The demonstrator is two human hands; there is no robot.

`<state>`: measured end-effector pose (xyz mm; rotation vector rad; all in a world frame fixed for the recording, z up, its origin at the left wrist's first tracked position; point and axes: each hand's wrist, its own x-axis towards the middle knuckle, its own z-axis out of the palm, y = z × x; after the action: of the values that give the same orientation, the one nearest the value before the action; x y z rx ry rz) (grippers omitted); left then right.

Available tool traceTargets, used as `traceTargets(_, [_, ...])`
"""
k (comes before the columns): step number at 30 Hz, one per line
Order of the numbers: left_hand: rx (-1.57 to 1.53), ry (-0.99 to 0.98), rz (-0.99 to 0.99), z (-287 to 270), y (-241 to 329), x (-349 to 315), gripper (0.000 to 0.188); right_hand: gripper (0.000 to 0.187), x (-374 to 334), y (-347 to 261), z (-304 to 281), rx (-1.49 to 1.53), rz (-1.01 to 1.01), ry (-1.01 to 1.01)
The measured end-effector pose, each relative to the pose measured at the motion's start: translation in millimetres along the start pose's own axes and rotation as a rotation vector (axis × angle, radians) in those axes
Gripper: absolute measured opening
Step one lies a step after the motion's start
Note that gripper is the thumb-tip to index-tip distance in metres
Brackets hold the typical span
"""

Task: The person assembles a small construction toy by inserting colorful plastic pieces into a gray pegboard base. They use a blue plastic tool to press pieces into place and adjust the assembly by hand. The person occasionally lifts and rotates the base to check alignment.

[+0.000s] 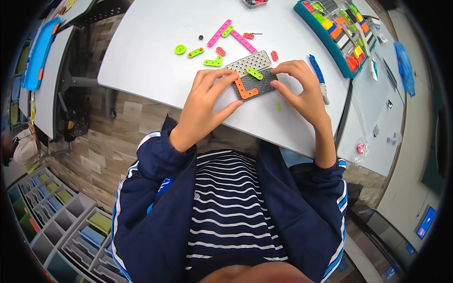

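A dark grey perforated building plate (266,87) lies near the table's front edge, with my hands at either side of it. An orange L-shaped connector (243,90) sits on its left part, and a small lime green bar (255,73) with red ends lies across its upper edge. My left hand (203,96) grips the plate's left side, index fingertip at the connector's top and thumb by the lower corner. The thumb and fingers of my right hand (302,89) hold the right edge. A light grey perforated plate (252,62) adjoins the dark one's far side.
Pink strips (220,33), a green wheel (180,49), a green angle piece (213,62) and small red links (220,51) lie beyond my hands. Right of my right hand is a blue-and-grey tool (317,70). A teal parts tray (325,45) stands far right.
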<state>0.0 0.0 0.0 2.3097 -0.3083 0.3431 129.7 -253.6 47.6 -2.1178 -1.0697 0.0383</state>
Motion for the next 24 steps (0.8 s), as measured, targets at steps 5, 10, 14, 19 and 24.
traceTargets(5, [0.077, 0.172, -0.058, 13.6, 18.3, 15.7, 0.098, 0.034, 2.2, -2.5, 17.2, -0.001, 0.055, -0.02])
traceTargets(10, [0.132, 0.148, -0.07, 25.1, 16.5, 28.5, 0.1, 0.04, 0.3, 0.1, 27.0, 0.058, 0.075, -0.028])
traceTargets(14, [0.177, 0.096, -0.115, 26.7, 17.2, 29.7, 0.096, 0.058, -2.5, 5.4, 17.3, 0.017, 0.084, -0.042])
traceTargets(19, [0.15, 0.09, -0.109, 25.0, 17.7, 30.1, 0.089, 0.091, -5.5, 16.0, 11.7, -0.008, 0.122, -0.087])
traceTargets(24, [0.12, 0.04, -0.1, 20.8, 18.6, 31.2, 0.087, 0.097, -5.5, 22.4, 12.1, -0.009, 0.083, -0.112])
